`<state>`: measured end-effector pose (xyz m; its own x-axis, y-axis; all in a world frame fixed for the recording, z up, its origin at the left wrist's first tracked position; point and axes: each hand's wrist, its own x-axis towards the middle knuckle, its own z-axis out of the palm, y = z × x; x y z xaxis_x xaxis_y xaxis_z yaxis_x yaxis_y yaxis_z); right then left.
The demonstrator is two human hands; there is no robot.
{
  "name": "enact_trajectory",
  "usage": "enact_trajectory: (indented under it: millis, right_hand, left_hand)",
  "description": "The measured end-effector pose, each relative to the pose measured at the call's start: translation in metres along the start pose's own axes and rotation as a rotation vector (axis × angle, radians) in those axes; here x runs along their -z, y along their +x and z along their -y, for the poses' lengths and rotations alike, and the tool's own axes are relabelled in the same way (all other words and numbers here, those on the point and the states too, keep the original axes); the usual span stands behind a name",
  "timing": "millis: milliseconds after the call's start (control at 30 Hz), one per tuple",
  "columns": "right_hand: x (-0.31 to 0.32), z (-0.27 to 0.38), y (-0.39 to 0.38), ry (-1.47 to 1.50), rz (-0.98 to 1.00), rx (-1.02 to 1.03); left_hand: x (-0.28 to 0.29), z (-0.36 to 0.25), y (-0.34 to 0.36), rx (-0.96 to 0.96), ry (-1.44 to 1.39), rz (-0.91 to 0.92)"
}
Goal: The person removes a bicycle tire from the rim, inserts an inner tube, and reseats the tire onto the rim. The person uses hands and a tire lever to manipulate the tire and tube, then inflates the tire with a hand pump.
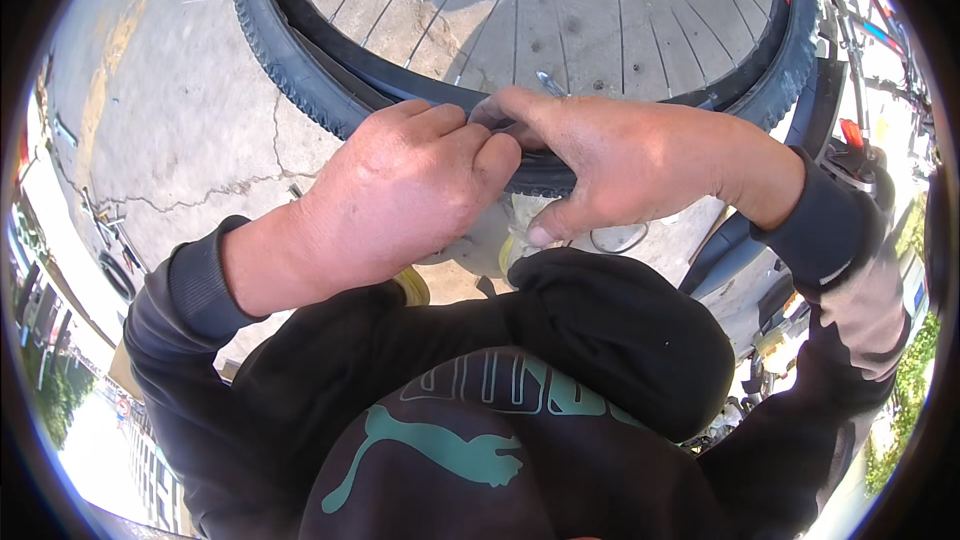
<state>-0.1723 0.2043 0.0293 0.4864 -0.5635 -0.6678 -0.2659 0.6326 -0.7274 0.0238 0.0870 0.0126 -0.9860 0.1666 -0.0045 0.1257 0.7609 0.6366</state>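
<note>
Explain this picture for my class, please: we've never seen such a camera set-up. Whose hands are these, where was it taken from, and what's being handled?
There is no machine here: a person works with two bare hands. A wide fisheye camera on the person's head looks down, so straight edges bend near the picture's rim. The dark sleeves lead to the hands. Ahead is a bicycle wheel with thin spokes and a knobbly black tyre, seen against cracked concrete ground. The left hand curls at the tyre's near edge; the right hand arches there too, thumb spread. Exactly what they grip is hidden.
</note>
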Motion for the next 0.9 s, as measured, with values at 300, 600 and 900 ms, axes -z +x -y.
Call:
enact_trajectory:
  millis: [300, 600, 900]
  right_hand:
    - [-0.009, 0.000, 0.017, 0.266, -0.124, 0.026]
    - [-0.023, -0.020, -0.025, -0.167, -0.435, 0.197]
    - [-0.022, -0.005, -0.026, -0.605, -0.273, -0.147]
  left_hand:
    - [-0.007, -0.007, -0.005, 0.009, 0.016, -0.094]
    - [0.012, 0.004, 0.012, 0.258, -0.317, 0.222]
    - [-0.002, 0.026, 0.026, 0.387, -0.457, 0.216]
